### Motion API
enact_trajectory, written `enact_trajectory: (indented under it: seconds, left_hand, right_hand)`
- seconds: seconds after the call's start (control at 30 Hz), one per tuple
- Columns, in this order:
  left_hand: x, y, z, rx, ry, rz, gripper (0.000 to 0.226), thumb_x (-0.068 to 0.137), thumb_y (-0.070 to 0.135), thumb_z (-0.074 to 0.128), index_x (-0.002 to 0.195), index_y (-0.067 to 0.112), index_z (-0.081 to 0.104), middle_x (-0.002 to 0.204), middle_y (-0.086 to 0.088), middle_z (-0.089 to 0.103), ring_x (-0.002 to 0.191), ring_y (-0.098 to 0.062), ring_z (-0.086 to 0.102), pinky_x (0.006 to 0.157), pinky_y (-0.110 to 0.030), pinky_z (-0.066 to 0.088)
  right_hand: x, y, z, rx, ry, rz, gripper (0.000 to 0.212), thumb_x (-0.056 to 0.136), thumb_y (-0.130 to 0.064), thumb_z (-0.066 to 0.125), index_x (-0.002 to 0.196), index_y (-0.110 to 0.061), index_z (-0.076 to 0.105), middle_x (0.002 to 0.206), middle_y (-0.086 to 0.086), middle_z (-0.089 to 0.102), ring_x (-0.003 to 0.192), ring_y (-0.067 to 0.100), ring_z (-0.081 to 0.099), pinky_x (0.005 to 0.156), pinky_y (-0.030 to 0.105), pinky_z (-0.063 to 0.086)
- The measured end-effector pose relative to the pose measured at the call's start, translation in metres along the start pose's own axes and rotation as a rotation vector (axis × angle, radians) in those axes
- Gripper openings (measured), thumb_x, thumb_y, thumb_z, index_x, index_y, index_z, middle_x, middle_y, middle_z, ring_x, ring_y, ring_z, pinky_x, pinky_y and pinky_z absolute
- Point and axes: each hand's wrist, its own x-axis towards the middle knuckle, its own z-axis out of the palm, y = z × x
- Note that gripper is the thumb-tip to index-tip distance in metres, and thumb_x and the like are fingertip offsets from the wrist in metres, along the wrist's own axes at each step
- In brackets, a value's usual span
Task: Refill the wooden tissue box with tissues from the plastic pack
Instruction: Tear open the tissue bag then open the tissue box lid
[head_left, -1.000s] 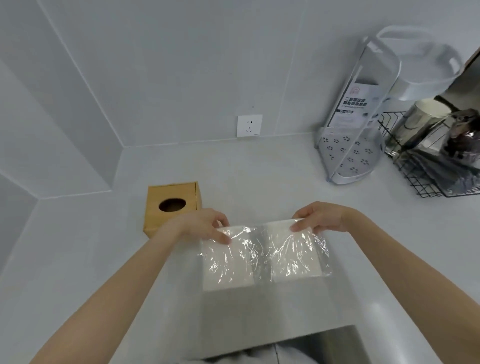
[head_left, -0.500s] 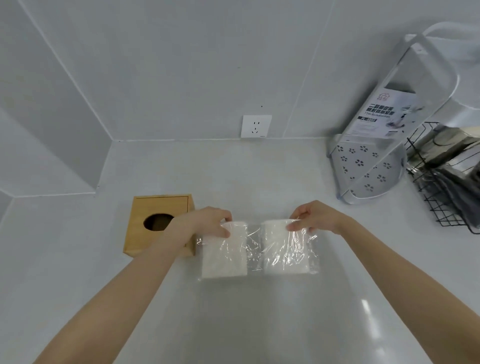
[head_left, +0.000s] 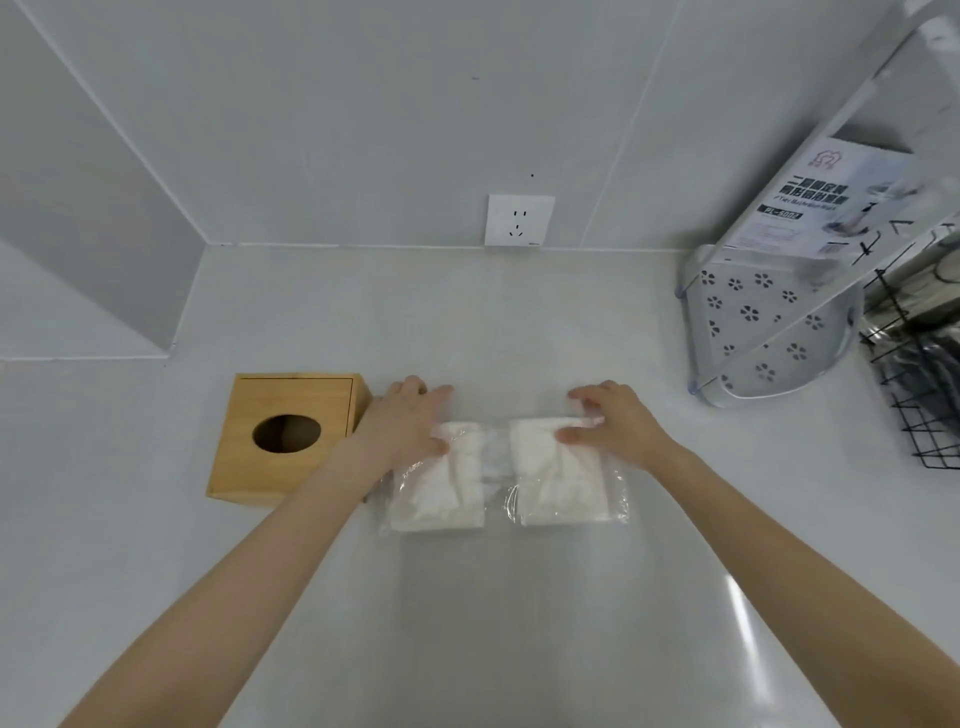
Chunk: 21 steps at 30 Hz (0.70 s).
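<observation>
Two bare forearms reach up from the bottom corners of the frame over a smooth, pale grey counter (head_left: 519, 623) that shows a soft sheen at lower right. At centre frame lies the plastic pack (head_left: 501, 480), a clear crinkled film over two white, soft-looking stacks of tissues (head_left: 558, 483) lying side by side with a strip of empty film between them. The left hand (head_left: 410, 423) rests on the pack's upper left corner, fingers curled and thumb pressed onto the film; the right hand (head_left: 615, 423) sits on the upper right corner, thumb and fingertips pinching the wrapper's far edge. Both hands grip the pack, which lies flat on the counter. Just left of the left hand, touching or nearly touching the wrist, stands the wooden tissue box (head_left: 288, 436), a honey-coloured cube with a dark oval opening in its top. Farther back, at the right edge, stand a white perforated plastic rack (head_left: 763, 332) with flower-shaped holes and a black wire basket (head_left: 919, 395). A white wall socket (head_left: 519, 220) sits on the grey panelled wall at upper centre.
</observation>
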Motion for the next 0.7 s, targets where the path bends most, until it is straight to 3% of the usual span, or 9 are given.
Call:
enact_trajectory:
  seconds: [0.1, 0.3, 0.53, 0.6, 0.63, 0.67, 0.7]
  left_hand:
    - [0.001, -0.002, -0.003, -0.057, 0.052, 0.038, 0.058, 0.083, 0.034, 0.06, 0.136, 0.02, 0.039, 0.137, -0.008, 0.039, 0.126, -0.026, 0.037, 0.098, -0.039, 0.039]
    - [0.004, 0.0, 0.0, -0.112, -0.08, 0.053, 0.054, 0.078, 0.029, 0.066, 0.128, 0.017, 0.049, 0.129, -0.005, 0.048, 0.121, -0.022, 0.044, 0.1, -0.038, 0.04]
    - [0.009, 0.001, 0.002, -0.139, -0.076, 0.052, 0.051, 0.073, 0.021, 0.069, 0.121, 0.014, 0.054, 0.121, -0.007, 0.054, 0.114, -0.024, 0.049, 0.094, -0.034, 0.044]
    - [0.01, 0.0, 0.003, -0.133, -0.079, 0.051, 0.048, 0.072, 0.021, 0.07, 0.118, 0.013, 0.056, 0.116, -0.006, 0.055, 0.112, -0.024, 0.051, 0.094, -0.037, 0.045]
    - [0.009, 0.001, 0.003, -0.126, -0.079, 0.051, 0.046, 0.071, 0.021, 0.069, 0.115, 0.012, 0.058, 0.112, -0.006, 0.055, 0.11, -0.025, 0.052, 0.092, -0.038, 0.046]
    - [0.008, 0.002, 0.002, -0.117, -0.071, 0.055, 0.043, 0.071, 0.02, 0.069, 0.112, 0.011, 0.059, 0.11, -0.006, 0.055, 0.109, -0.025, 0.052, 0.091, -0.037, 0.046]
    - [0.006, 0.003, 0.0, -0.109, -0.065, 0.063, 0.042, 0.071, 0.019, 0.068, 0.111, 0.011, 0.059, 0.11, -0.006, 0.055, 0.108, -0.025, 0.052, 0.09, -0.035, 0.046]
  right_hand:
    - [-0.002, -0.008, -0.004, -0.031, -0.007, -0.069, 0.053, 0.077, -0.031, 0.071, 0.125, -0.018, 0.053, 0.12, 0.008, 0.055, 0.119, 0.025, 0.041, 0.097, 0.032, 0.034]
    - [-0.003, -0.024, -0.004, -0.134, -0.199, -0.098, 0.051, 0.076, -0.02, 0.07, 0.125, -0.018, 0.053, 0.125, 0.003, 0.056, 0.117, 0.019, 0.051, 0.098, 0.033, 0.042]
    - [0.002, -0.041, -0.003, -0.263, -0.257, -0.047, 0.048, 0.073, -0.017, 0.07, 0.12, -0.015, 0.055, 0.117, 0.005, 0.055, 0.108, 0.024, 0.052, 0.089, 0.036, 0.046]
    - [0.002, -0.044, -0.003, -0.282, -0.252, -0.058, 0.036, 0.073, -0.015, 0.069, 0.107, -0.013, 0.06, 0.101, 0.003, 0.055, 0.098, 0.024, 0.053, 0.08, 0.035, 0.047]
    - [0.001, -0.046, -0.003, -0.31, -0.248, -0.059, 0.02, 0.072, -0.014, 0.069, 0.09, -0.012, 0.061, 0.086, 0.002, 0.052, 0.085, 0.024, 0.052, 0.068, 0.033, 0.045]
    - [-0.001, -0.047, -0.004, -0.332, -0.237, -0.067, 0.014, 0.071, -0.013, 0.068, 0.072, -0.012, 0.055, 0.074, 0.002, 0.045, 0.073, 0.024, 0.046, 0.056, 0.031, 0.037]
    - [-0.002, -0.048, -0.005, -0.338, -0.237, -0.067, 0.022, 0.07, -0.012, 0.067, 0.063, -0.01, 0.046, 0.069, 0.004, 0.039, 0.066, 0.024, 0.04, 0.051, 0.03, 0.029]
